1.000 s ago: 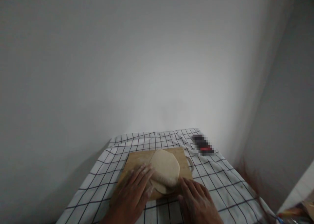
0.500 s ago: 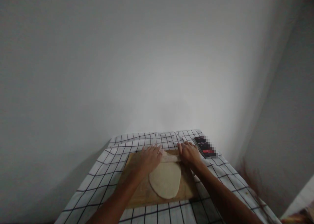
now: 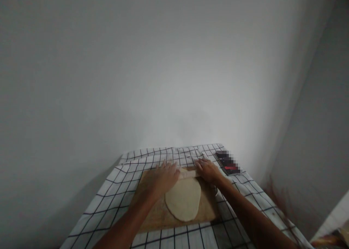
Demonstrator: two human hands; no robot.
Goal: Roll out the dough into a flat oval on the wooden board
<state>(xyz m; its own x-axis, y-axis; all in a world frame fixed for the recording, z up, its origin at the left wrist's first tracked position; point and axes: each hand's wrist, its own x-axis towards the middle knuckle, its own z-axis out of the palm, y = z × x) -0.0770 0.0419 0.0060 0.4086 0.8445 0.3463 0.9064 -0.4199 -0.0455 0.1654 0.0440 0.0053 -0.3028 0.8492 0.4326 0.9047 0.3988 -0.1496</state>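
Note:
A flat, rounded sheet of dough (image 3: 183,200) lies on a wooden board (image 3: 152,220). Across its far end runs a pale rolling pin (image 3: 188,174), of which only the middle shows between my hands. My left hand (image 3: 167,176) rests over the pin's left part, fingers pointing away from me. Over the right part, my right hand (image 3: 207,170) is curled on the pin. Both palms hide the pin's ends. A little dough shows beyond the pin.
A white cloth with a dark grid (image 3: 114,190) covers the table. Right of my right hand lies a phone (image 3: 227,165), partly blurred out. A plain wall (image 3: 174,78) stands behind the table, and another wall (image 3: 313,143) rises on the right.
The rolling pin and both hands have shifted very slightly, and a bit more dough shows beyond the pin. The dough sheet keeps its shape on the board.

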